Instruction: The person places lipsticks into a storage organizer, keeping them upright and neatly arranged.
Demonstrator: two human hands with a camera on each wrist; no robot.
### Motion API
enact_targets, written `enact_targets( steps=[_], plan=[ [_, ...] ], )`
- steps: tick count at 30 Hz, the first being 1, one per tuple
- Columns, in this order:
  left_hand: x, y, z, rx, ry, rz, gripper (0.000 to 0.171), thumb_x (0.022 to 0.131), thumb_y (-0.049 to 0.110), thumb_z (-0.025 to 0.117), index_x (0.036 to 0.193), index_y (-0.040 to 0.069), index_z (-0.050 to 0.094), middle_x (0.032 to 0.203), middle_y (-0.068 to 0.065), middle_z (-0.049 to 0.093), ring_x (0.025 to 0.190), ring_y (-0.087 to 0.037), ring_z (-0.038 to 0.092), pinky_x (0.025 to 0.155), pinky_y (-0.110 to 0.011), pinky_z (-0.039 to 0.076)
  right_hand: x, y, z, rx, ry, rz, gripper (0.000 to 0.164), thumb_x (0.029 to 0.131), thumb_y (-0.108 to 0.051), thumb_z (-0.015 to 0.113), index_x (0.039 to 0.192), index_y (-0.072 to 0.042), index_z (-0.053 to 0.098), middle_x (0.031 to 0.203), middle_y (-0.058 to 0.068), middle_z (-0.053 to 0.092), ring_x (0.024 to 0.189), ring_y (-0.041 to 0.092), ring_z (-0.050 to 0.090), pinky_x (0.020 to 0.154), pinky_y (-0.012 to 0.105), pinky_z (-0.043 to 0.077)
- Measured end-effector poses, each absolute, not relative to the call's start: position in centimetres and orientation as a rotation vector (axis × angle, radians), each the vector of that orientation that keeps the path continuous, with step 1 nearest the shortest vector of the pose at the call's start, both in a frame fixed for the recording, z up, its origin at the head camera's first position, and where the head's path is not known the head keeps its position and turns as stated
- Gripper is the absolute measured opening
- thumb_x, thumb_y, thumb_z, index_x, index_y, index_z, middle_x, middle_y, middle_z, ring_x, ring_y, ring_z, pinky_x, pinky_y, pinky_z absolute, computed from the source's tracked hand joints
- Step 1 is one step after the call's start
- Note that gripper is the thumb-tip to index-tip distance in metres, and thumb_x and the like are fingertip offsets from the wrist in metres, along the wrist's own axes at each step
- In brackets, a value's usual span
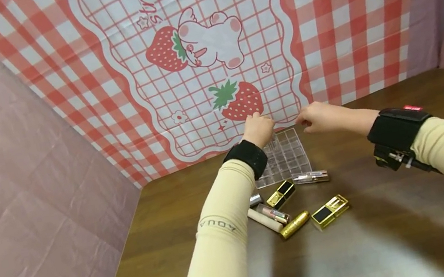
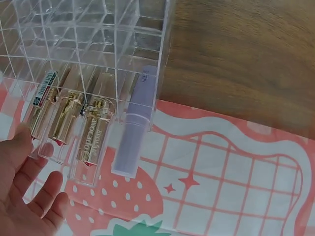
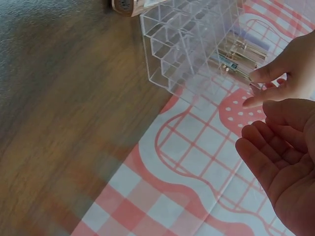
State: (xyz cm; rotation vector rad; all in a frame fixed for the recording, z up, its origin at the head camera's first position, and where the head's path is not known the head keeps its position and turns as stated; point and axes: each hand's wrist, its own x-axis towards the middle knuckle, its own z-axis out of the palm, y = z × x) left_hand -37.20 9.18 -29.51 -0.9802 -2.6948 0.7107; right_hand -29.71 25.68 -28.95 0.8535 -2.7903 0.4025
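Observation:
A clear grid organizer stands at the table's back edge against the cloth. In its far row sit lipsticks with gold middles and clear caps, among them a middle one, beside a lilac tube. My left hand pinches the end of the outermost lipstick, marked by a barcode label, between thumb and forefinger. That lipstick stands in a compartment. To the right of the organizer, my right hand hovers with loosely curled fingers and holds nothing.
Before the organizer lie a clear-capped tube, two black-and-gold lipsticks, a gold tube, a cream tube and a pink tube. My left forearm partly covers a silver item. A strawberry-print cloth hangs behind.

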Motion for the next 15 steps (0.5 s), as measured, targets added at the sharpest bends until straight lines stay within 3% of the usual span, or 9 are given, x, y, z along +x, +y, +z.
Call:
enact_targets(
  steps=[7, 15],
  plan=[
    [-36.9, 9.2, -29.4, -0.98, -2.664, 0.708, 0.026, 0.092, 0.025, 0.051, 0.114, 0.022, 0.064, 0.119, 0.006, 0.06, 0.11, -0.021, 0.051, 0.097, -0.037, 0.039, -29.5, 26.0, -29.2, 0.852, -2.756, 0.377, 0.016, 0.073, 0.007, 0.062, 0.089, 0.009, 0.065, 0.075, 0.01, 0.058, 0.068, 0.019, 0.052, 0.063, 0.038, 0.046],
    [-36.2, 7.9, -30.2, -0.892, -2.666, 0.583, 0.038, 0.095, 0.035, 0.046, 0.128, 0.017, 0.051, 0.125, 0.003, 0.057, 0.108, -0.019, 0.052, 0.089, -0.033, 0.042, -29.7, 25.7, -29.3, 0.884, -2.789, 0.371, 0.019, 0.075, 0.005, 0.062, 0.093, 0.011, 0.065, 0.081, 0.015, 0.064, 0.072, 0.022, 0.058, 0.064, 0.038, 0.049]
  ],
)
